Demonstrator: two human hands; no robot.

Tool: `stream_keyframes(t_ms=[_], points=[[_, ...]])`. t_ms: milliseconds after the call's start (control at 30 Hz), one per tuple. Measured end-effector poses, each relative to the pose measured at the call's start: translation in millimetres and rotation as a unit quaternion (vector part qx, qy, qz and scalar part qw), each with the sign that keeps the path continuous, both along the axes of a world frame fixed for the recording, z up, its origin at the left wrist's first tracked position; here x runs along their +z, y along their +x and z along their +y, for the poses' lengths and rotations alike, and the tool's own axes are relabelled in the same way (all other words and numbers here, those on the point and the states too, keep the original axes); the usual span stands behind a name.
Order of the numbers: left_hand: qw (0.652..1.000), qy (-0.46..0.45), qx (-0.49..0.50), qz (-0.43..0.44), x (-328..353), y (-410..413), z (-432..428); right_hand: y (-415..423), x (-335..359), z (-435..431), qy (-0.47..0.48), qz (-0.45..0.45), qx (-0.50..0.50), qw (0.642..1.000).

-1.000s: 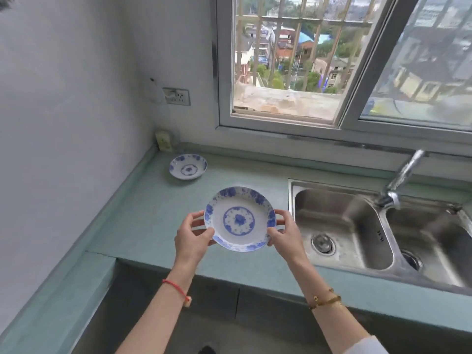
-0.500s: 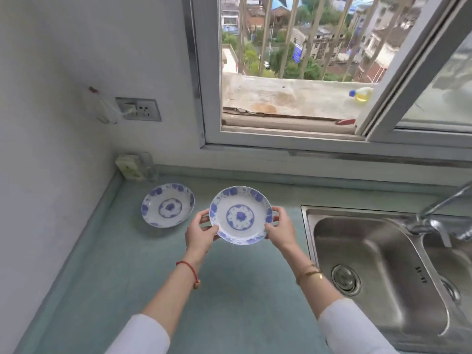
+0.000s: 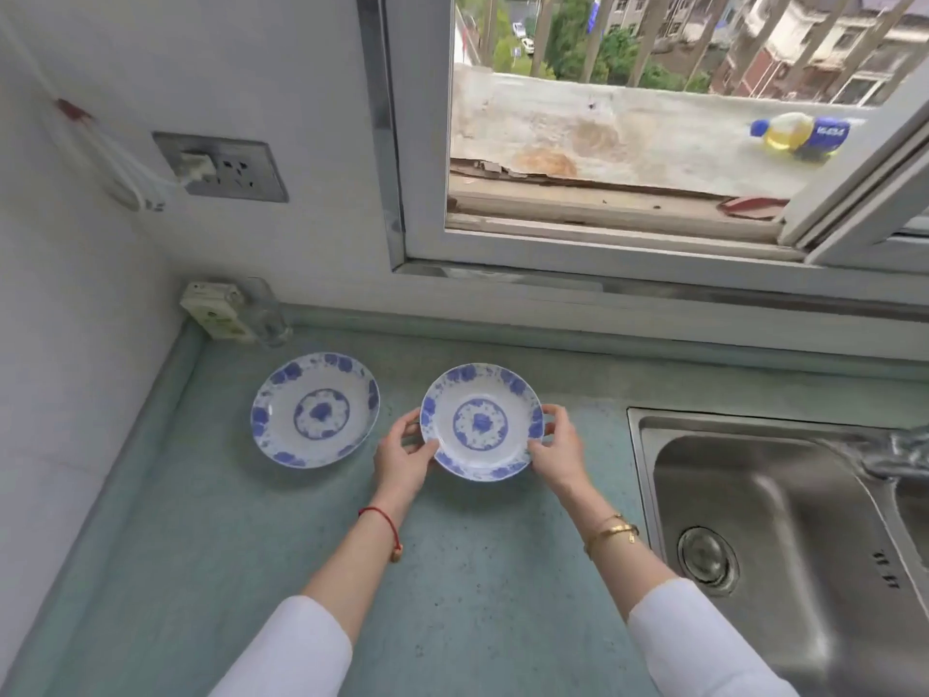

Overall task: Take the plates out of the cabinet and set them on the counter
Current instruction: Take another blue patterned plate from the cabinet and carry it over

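Both hands hold one blue-patterned plate (image 3: 481, 422) by its rim, the left hand (image 3: 402, 457) and the right hand (image 3: 560, 450) with fingers closed on opposite edges, low over the green counter (image 3: 226, 545). A second plate (image 3: 315, 410) lies just beside it, to the left.

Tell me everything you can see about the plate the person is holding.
The held plate is round and shallow, white and glossy like glazed ceramic, with blue flowers round the rim and a blue medallion in the centre. It looks empty and sits face up, roughly level, low over the green counter; whether it touches the counter cannot be told. The left hand grips its left edge, the right hand its right edge. A matching plate lies apart to its left, the sink to its right.
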State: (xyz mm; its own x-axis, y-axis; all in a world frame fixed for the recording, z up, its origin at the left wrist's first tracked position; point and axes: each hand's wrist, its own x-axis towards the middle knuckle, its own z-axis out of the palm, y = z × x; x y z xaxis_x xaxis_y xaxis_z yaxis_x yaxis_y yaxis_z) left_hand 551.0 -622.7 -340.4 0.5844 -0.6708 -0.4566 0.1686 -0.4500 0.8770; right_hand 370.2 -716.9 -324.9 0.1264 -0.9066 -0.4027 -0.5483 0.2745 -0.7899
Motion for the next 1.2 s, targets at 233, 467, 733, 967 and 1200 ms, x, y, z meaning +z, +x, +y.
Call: stream_keyframes(t_ms=[233, 467, 733, 967, 1200], points=[[1.000, 0.007, -0.010, 0.002, -11, 2, -1, 0, -4, -3, 0.000, 0.013, 0.015, 1.000], [1.000, -0.002, -0.021, 0.011, -13, 2, 2, 0, -7, 1, -0.002, 0.029, 0.018, 0.999], [0.999, 0.012, -0.036, 0.007, 11, 7, 21, -7, 12, 11, -0.013, 0.079, 0.002, 0.997], [0.996, -0.065, 0.008, -0.068, 82, 3, 105, -1, 88, 70, -0.008, -0.114, 0.051, 0.992], [0.974, -0.152, 0.135, -0.103, 153, -67, 230, -20, 148, 166, 0.042, -0.261, 0.221, 0.939]])
